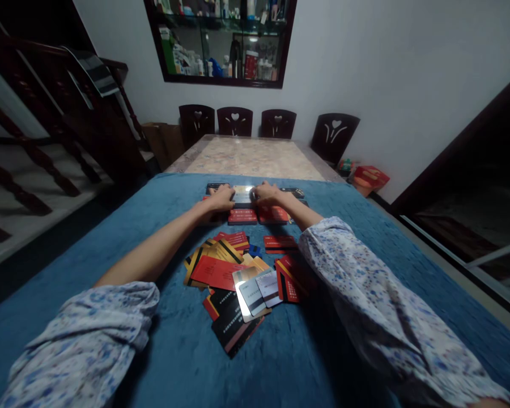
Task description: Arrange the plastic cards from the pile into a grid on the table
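Observation:
My left hand (221,199) and my right hand (267,194) reach to the far part of the blue cloth, one on each side of a pale, shiny card stack (243,196). The fingers of both are bent around its side edges. Red card stacks (242,216) (272,215) sit just nearer to me, and dark cards (292,192) lie beyond my right hand. Closer in spreads a loose, overlapping heap: red cards (219,272), yellow cards (221,251), black cards (233,323) and silver cards (252,296). A single red card (279,244) lies right of it.
The blue cloth (174,351) covers the near part of a long table (255,156). Dark chairs (335,136) stand around its far end. A railing (38,153) is at the left, and a red bag (370,177) sits on the floor at the right.

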`<state>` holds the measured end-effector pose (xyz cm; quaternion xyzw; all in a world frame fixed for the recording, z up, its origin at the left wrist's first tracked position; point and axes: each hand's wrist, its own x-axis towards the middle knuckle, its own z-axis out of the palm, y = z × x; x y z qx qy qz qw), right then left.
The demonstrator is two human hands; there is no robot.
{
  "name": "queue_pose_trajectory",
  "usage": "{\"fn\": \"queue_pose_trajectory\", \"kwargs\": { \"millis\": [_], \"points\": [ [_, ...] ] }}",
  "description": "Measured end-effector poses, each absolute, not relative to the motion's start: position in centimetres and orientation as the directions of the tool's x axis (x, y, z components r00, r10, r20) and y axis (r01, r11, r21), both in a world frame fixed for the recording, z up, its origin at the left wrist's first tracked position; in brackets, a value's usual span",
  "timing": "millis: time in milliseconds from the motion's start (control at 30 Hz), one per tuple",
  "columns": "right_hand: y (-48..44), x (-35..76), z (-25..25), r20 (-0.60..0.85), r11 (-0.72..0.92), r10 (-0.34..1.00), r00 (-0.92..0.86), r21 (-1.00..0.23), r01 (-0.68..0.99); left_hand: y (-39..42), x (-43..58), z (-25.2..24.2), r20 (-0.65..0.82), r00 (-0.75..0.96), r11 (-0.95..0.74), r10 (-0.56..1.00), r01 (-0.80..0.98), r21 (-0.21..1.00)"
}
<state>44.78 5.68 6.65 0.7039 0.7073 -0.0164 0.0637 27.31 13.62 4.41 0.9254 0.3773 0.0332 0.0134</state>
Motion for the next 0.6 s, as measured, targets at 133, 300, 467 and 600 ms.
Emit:
{"fn": "queue_pose_trajectory", "kwargs": {
  "millis": [133, 300, 467, 600],
  "points": [
    [5.9, 44.7, 6.7, -0.14, 0.014, 0.99, -0.002, 0.08, 0.997, 13.8, 27.6, 4.4, 0.015, 0.709, -0.71, 0.705, 0.704, 0.021],
    [6.1, 44.4, 6.9, -0.158, 0.006, 0.987, 0.009, 0.094, 0.996, 14.0, 27.8, 4.5, -0.018, 0.719, -0.719, 0.695, 0.695, 0.029],
    [6.3, 44.5, 6.8, -0.178, 0.001, 0.984, 0.014, 0.08, 0.997, 14.2, 27.8, 4.4, -0.013, 0.726, -0.725, 0.688, 0.688, 0.028],
    [6.7, 44.7, 6.6, -0.19, 0.002, 0.982, 0.013, 0.076, 0.997, 14.2, 27.8, 4.5, -0.019, 0.733, -0.733, 0.68, 0.68, 0.011]
  ]
}}
